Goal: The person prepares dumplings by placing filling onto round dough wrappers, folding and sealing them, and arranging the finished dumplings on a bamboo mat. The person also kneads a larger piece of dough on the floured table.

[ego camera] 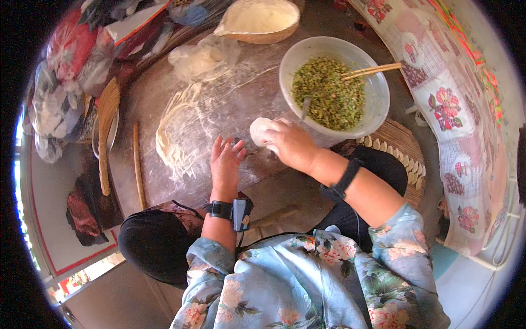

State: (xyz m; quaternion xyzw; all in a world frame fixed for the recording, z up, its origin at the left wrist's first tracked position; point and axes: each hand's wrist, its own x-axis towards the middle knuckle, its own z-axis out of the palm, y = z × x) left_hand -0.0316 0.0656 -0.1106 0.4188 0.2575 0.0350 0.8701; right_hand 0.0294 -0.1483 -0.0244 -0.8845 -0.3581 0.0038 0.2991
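Observation:
My right hand grips a round, thin piece of dough between thumb and fingers, just below the rim of a large white bowl. That bowl holds a chopped green and brown filling, with a pair of wooden chopsticks and a metal spoon in it. To the left, my left hand is raised over the floured board, fingers apart, holding nothing. Strips of dough lie in loose flour on the board, left of my left hand.
Shaped dumplings line a round ribbed tray at right. A gourd scoop of flour and a plastic bag are at the far side. A thin wooden rolling pin, a wooden ladle and several plastic bags are at left.

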